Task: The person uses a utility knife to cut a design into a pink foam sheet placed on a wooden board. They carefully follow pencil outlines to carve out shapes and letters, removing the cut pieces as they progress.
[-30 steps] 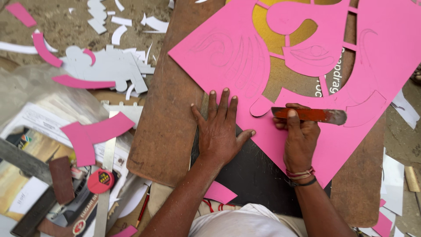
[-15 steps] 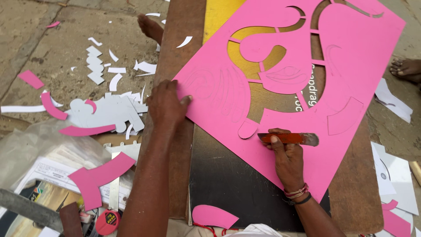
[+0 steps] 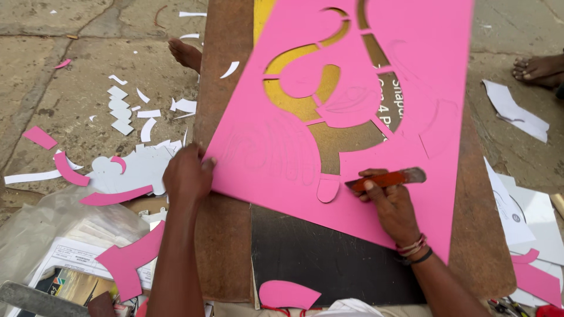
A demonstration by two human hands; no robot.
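A large pink sheet (image 3: 405, 76) with curved cut-out openings lies on a brown wooden board (image 3: 226, 246). My left hand (image 3: 187, 176) grips the sheet's left corner at the board's left edge. My right hand (image 3: 392, 202) rests on the sheet's lower part and holds an orange-handled cutter (image 3: 388, 178), its blade end pointing right. A yellow-brown surface (image 3: 305, 105) shows through the openings. A dark mat (image 3: 329, 258) lies under the sheet's near edge.
Pink and white paper scraps (image 3: 126, 170) lie on the concrete floor at left. A plastic bag with printed papers (image 3: 64, 235) sits at the lower left. A bare foot (image 3: 187, 54) shows at the board's far left, another foot (image 3: 537, 69) at the right. White sheets (image 3: 517, 111) lie right.
My left hand went from flat on the board near my body out to the sheet's left corner. The view tipped forward. The right hand kept hold of the cutter.
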